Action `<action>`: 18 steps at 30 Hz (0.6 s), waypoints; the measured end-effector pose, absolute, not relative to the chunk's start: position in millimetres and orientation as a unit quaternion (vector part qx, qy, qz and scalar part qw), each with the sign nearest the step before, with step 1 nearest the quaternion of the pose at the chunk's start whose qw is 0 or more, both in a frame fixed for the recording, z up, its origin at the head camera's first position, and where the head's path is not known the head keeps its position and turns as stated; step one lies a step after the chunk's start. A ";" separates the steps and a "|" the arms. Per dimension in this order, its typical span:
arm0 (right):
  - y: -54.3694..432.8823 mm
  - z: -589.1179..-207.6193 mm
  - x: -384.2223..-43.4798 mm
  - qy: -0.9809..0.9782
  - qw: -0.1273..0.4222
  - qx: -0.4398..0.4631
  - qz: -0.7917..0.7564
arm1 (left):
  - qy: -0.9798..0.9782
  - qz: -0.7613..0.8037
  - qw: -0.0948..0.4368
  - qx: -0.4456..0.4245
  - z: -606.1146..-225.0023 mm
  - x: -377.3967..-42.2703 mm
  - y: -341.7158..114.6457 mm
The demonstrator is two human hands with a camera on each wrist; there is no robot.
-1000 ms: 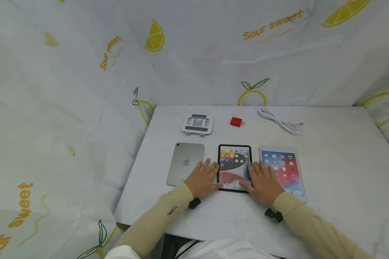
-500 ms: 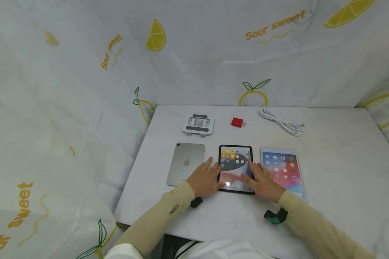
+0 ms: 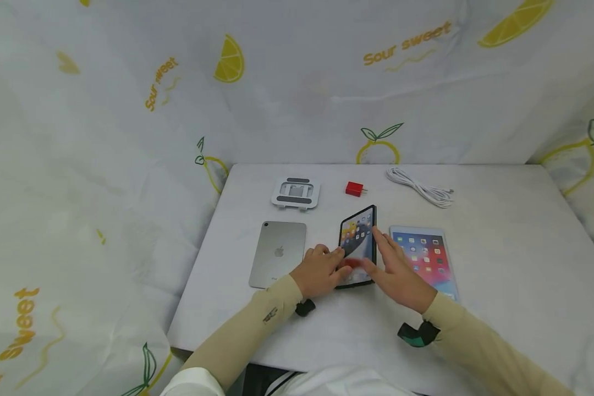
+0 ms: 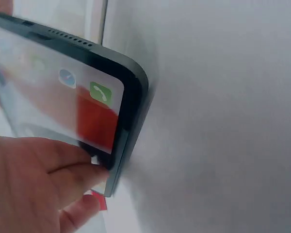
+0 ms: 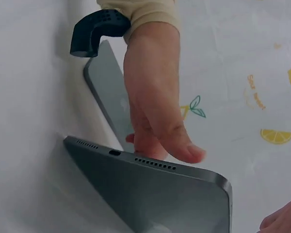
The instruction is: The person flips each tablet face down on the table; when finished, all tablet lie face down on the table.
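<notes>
In the head view the black-bezelled tablet [image 3: 358,236] stands tilted in the middle, its right side raised and its lit screen turned left. My left hand [image 3: 317,269] holds its left edge near the bottom corner; the left wrist view shows those fingers [image 4: 72,179] bent at the edge. My right hand [image 3: 401,275] grips the raised right side, with fingers along the edge and thumb toward the screen. From the right wrist, the tablet's dark grey back [image 5: 174,199] and bottom port show, with the left hand [image 5: 155,92] beyond; only a bit of the right hand [image 5: 283,221] appears.
A silver tablet [image 3: 277,253] lies face down to the left, and a white tablet [image 3: 425,256] with a lit screen to the right. Along the back are a white folding stand [image 3: 296,192], a red charger plug [image 3: 355,189] and a coiled white cable [image 3: 421,187].
The black-bezelled tablet has gone from lying flat to tilted, its right side lifted. My right hand has turned from palm down to upright along that side; the left fingers have bent in.
</notes>
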State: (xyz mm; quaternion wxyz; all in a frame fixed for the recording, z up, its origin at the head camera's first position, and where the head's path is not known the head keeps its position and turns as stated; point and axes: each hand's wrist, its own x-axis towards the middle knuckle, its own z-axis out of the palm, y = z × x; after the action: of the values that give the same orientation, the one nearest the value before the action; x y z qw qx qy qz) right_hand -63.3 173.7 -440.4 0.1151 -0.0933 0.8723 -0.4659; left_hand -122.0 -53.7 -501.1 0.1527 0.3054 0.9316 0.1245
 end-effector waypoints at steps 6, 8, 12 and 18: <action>150.3 -432.3 -68.3 0.829 0.131 -0.116 -0.531 | 0.906 0.258 0.156 0.298 -491.0 -123.1 -58.6; 144.4 -435.3 -70.1 0.821 0.134 -0.125 -0.540 | 0.901 0.289 0.135 0.294 -484.9 -122.8 -61.3; 135.6 -446.1 -73.1 0.822 0.138 -0.138 -0.535 | 0.890 0.325 0.054 0.316 -476.8 -124.1 -71.1; 128.7 -462.9 -76.3 0.834 0.152 -0.147 -0.510 | 0.870 0.339 -0.035 0.356 -476.1 -127.3 -90.8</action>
State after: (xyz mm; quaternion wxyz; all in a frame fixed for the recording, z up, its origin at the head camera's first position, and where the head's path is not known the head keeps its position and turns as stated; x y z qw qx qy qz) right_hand -76.3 128.7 -462.9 0.1518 -0.1472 0.8341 -0.5095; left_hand -127.3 -90.8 -476.1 -0.0350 0.3562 0.8701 0.3389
